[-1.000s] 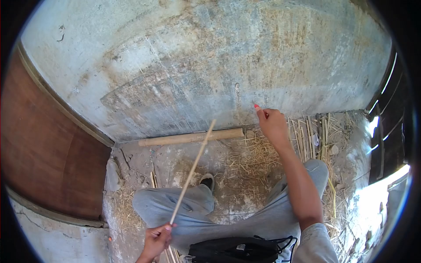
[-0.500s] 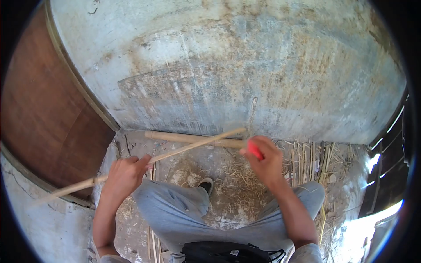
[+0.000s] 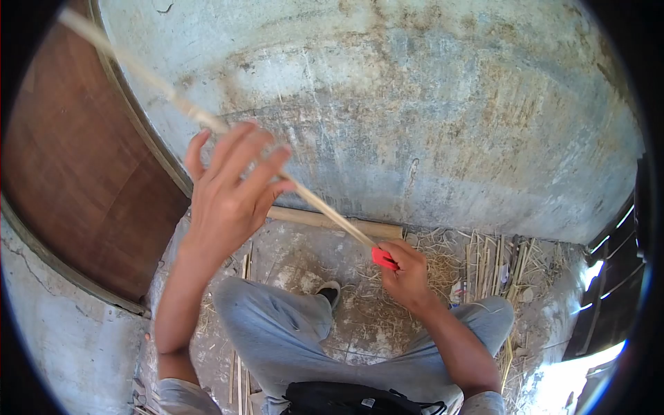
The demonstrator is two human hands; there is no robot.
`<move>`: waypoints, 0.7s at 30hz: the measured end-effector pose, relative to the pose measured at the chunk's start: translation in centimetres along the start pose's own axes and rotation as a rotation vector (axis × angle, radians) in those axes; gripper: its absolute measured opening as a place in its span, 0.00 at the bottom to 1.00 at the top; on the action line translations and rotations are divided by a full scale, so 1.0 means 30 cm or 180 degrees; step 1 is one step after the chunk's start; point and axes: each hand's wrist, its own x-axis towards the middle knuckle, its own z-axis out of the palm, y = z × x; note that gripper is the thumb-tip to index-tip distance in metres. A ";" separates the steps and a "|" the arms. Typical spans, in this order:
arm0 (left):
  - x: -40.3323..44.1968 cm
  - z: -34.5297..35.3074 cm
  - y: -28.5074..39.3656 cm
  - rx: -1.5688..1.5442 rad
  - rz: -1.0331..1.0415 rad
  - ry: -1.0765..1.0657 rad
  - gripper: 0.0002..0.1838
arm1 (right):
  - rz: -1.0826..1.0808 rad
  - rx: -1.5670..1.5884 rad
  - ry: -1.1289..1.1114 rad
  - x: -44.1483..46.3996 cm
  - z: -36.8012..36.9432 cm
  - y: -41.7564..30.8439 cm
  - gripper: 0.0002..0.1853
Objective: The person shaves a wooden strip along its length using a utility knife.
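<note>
A long, thin bamboo strip (image 3: 328,212) slants from the upper left down to my right hand, its far end blurred. My left hand (image 3: 232,187) is on the strip's middle. Its thumb and index finger close around the strip while the other fingers are loosely spread. My right hand (image 3: 408,273) grips a small red-handled tool (image 3: 384,259), and the strip's lower end meets it there. I cannot make out a blade or the tool's exact kind.
A thicker bamboo pole (image 3: 332,221) lies along the foot of the stained wall (image 3: 443,131). Split strips (image 3: 494,266) and shavings (image 3: 443,252) cover the floor at right. A brown door panel (image 3: 90,166) stands at left. My shoe (image 3: 330,294) is between my knees.
My left hand has risen, and the strip has swung so its far end points to the upper left. My right hand has dropped slightly, bringing the red tool to the strip's lower end.
</note>
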 end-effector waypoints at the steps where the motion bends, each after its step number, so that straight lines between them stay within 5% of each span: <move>1: -0.003 0.007 0.033 0.0213 -0.0459 0.0788 0.16 | 0.0147 0.0186 0.0083 0.004 0.003 -0.009 0.10; 2: -0.034 0.037 0.066 0.0218 -0.0445 0.0799 0.16 | 0.0282 0.0372 0.0165 0.011 0.004 -0.016 0.07; 4: -0.139 0.153 0.142 -0.1833 -0.1922 0.1142 0.19 | 0.0402 0.0388 0.0107 0.011 0.003 -0.030 0.08; 6: -0.193 0.250 0.254 -0.3756 -0.2585 0.0654 0.21 | 0.0516 0.0376 0.0032 0.008 0.006 -0.036 0.09; 8: -0.228 0.332 0.352 -0.4699 -0.2682 0.0364 0.23 | 0.0254 0.0468 0.0294 0.007 0.022 -0.035 0.05; 14: -0.189 0.373 0.464 -0.6060 -0.2461 -0.0019 0.20 | 0.0675 0.0625 0.0042 -0.028 0.033 -0.035 0.07; 21: -0.184 0.348 0.421 -0.5422 -0.2907 0.0171 0.15 | 0.0517 0.0927 -0.0089 -0.014 0.035 -0.055 0.08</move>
